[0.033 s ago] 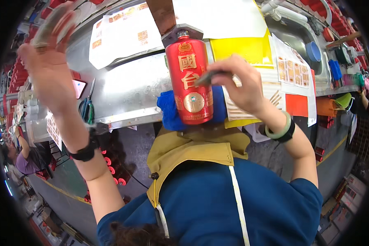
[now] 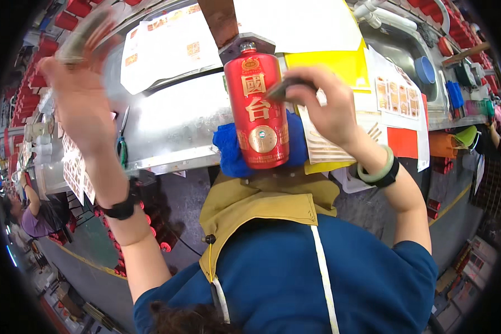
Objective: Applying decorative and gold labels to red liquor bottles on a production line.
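Note:
A red bottle (image 2: 257,125) with gold markings and a round gold medallion lies with its silvery cap toward the far side, its base resting on a blue cloth (image 2: 226,153). My right hand (image 2: 329,103) pinches a small dark piece (image 2: 295,83) with a narrow tip at the bottle's right side; its exact kind is hard to make out. My left hand (image 2: 80,100) is raised over the left of the metal table, its fingers apart and smeared by motion. A greyish streak shows at its fingers, too blurred to name. It touches neither bottle nor cloth.
A metal bracket (image 2: 245,40) holds the bottle's neck end. Green-handled scissors (image 2: 122,146) lie on the metal table (image 2: 172,119) at left. Label sheets (image 2: 398,97) and a yellow sheet (image 2: 328,69) lie at right, near a sink with a blue bowl (image 2: 425,70). Another person (image 2: 36,214) is far left.
My left hand has shifted right, over the phone that showed beside the scissors. My right hand's dark piece has moved up along the bottle, toward its cap.

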Demonstrator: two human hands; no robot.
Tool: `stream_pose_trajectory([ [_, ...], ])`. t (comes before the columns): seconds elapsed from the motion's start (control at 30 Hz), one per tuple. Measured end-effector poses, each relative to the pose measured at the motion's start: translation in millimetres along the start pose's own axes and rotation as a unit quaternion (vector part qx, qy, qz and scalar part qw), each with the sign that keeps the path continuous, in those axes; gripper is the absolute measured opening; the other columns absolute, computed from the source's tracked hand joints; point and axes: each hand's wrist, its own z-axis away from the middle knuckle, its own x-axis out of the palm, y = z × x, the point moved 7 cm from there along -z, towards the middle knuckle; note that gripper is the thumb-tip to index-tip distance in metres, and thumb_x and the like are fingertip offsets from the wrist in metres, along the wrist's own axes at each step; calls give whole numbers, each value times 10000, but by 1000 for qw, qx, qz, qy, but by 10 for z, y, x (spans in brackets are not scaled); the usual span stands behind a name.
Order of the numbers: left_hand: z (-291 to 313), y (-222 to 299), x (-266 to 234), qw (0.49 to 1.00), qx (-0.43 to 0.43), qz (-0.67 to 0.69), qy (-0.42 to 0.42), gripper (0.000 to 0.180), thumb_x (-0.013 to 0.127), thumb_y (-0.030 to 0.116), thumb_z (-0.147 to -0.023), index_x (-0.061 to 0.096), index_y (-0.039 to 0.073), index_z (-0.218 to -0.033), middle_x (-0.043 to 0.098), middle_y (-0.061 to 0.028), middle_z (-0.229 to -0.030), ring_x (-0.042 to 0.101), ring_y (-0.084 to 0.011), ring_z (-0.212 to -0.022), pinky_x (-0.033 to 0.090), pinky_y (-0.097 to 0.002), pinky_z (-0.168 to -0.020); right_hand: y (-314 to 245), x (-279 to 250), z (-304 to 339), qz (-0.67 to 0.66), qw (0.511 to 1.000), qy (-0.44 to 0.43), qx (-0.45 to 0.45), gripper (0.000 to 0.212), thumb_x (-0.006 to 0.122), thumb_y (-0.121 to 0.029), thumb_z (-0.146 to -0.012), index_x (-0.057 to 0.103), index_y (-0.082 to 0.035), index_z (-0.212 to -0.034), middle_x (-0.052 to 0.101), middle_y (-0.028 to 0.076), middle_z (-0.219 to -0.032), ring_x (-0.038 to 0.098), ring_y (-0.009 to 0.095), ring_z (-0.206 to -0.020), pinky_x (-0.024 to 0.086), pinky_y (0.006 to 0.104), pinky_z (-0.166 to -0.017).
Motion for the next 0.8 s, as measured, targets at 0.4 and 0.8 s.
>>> stream_pose_trajectory([
  [0.4, 1101, -460, 675, 969, -230, 40, 82, 713, 171, 519, -1129, 574, -6, -1392, 640, -198, -1371, 613, -283, -1249, 468, -427, -1061, -497, 606, -484, 231, 939, -133, -219, 150, 736, -224, -801, 647, -133, -880, 626, 32, -816, 645, 205, -808, 477, 390, -780],
  [0.8, 1458, -487, 1155, 976, -211, -51, -24, 770, 212, 568, -1114, 532, -61, -1422, 568, -203, -1438, 576, -289, -1283, 474, -418, -1068, -530, 210, 176, 23, 980, -129, -151, 189, 733, -80, -879, 731, -118, -1064, 715, 84, -1008, 642, 254, -787, 528, 379, -732],
])
